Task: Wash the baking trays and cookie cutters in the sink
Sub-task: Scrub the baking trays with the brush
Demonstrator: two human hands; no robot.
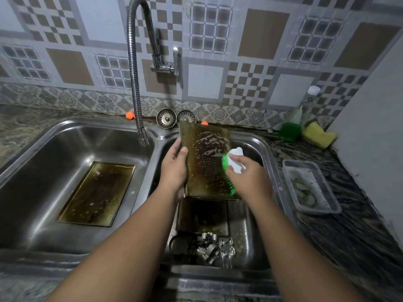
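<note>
Baking tray (205,168) in curled left hand (174,168), brush (236,154) in curled right hand (250,179), above steel sink (65,136).

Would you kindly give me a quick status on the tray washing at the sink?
Left hand grips soapy baking tray over right basin. Right hand holds green brush against it. Cookie cutters lie below. Nothing obstructing.

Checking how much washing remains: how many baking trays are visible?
3: left tray lying in the left basin; held tray above the right basin; lower tray beneath it. Others may be hidden.
</note>
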